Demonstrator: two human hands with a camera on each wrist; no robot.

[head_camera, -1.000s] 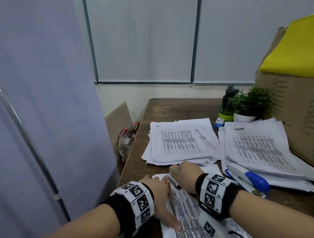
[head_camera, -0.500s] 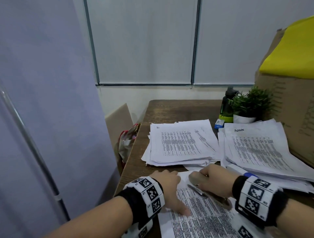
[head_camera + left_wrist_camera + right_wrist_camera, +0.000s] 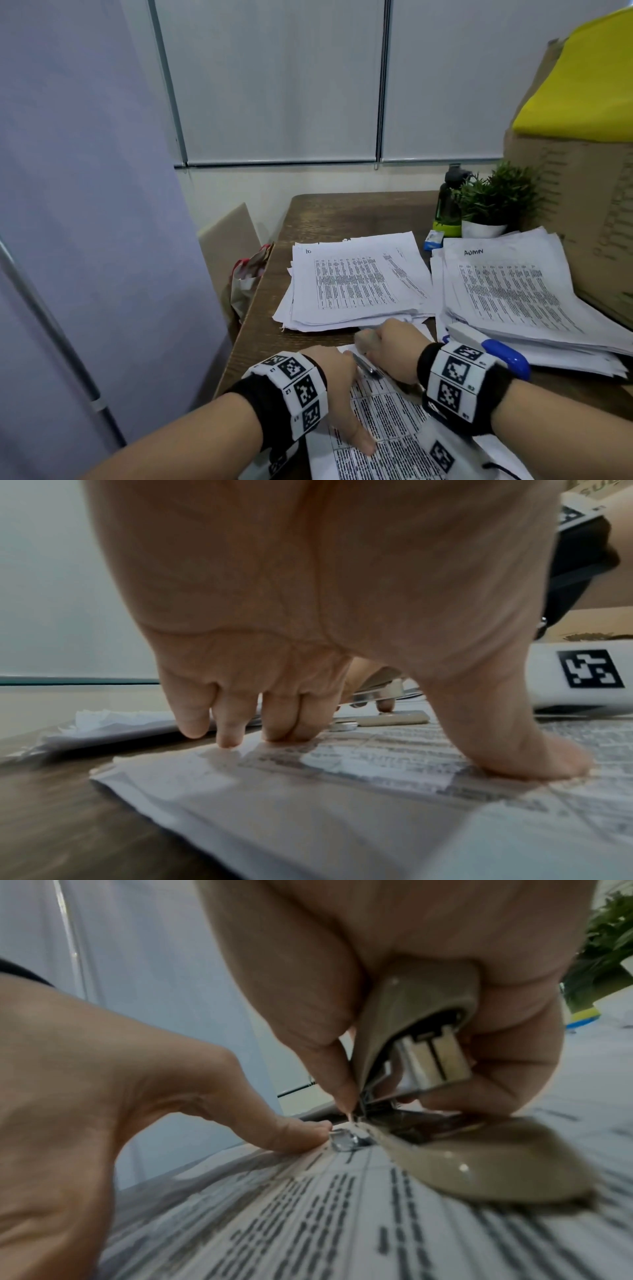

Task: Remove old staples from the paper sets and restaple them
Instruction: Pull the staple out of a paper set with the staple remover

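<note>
A printed paper set (image 3: 387,431) lies on the wooden table at the front. My left hand (image 3: 337,380) presses it flat with thumb and fingertips (image 3: 229,739) near its top left corner. My right hand (image 3: 394,346) grips a small beige stapler (image 3: 421,1031), whose lower beige part rests on the sheet. The stapler's metal tip (image 3: 346,1141) sits on the paper right beside my left index finger. In the head view only a metal strip of the stapler (image 3: 368,367) shows between the hands. Whether a staple sits under the tip cannot be seen.
Two piles of printed paper sets (image 3: 356,281) (image 3: 507,294) lie behind my hands. A blue and white stapler (image 3: 503,356) rests by the right pile. A potted plant (image 3: 493,205), a bottle (image 3: 447,209) and a cardboard box (image 3: 582,222) stand at the back right. The table's left edge (image 3: 246,329) is close.
My right hand swung right with the stapler, then came back left to the paper's top corner beside my left fingers. The left hand kept pressing the sheet.
</note>
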